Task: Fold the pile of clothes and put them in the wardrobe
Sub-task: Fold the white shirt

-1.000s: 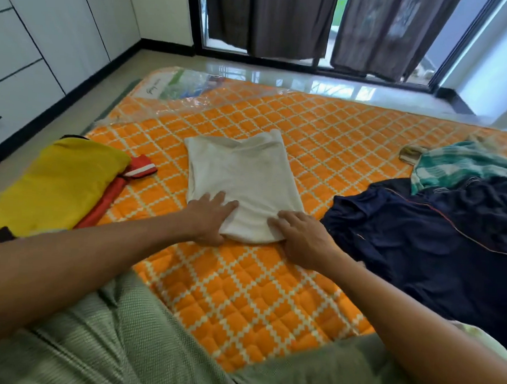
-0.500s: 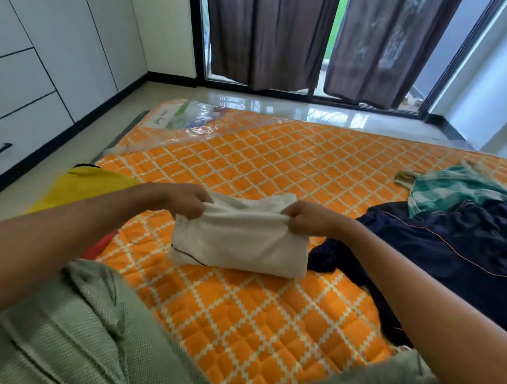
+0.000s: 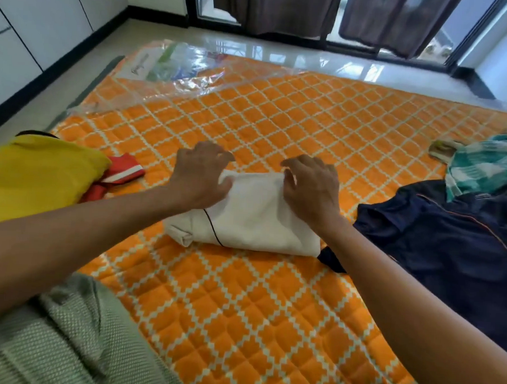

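Folded white shirt (image 3: 253, 221) sits on the mattress (image 3: 269, 310), long axis left-to-right. Left hand (image 3: 198, 175) rests on its far-left corner, right hand (image 3: 311, 187) on the far-right; both grips loose, pinching nothing.

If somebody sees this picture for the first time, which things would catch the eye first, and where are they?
First comes the bright orange quilt, which fills the middle of the view. At its centre lies a folded white garment, with the left hand and the right hand on top of it. A yellow garment lies at the left edge and a navy garment at the right.
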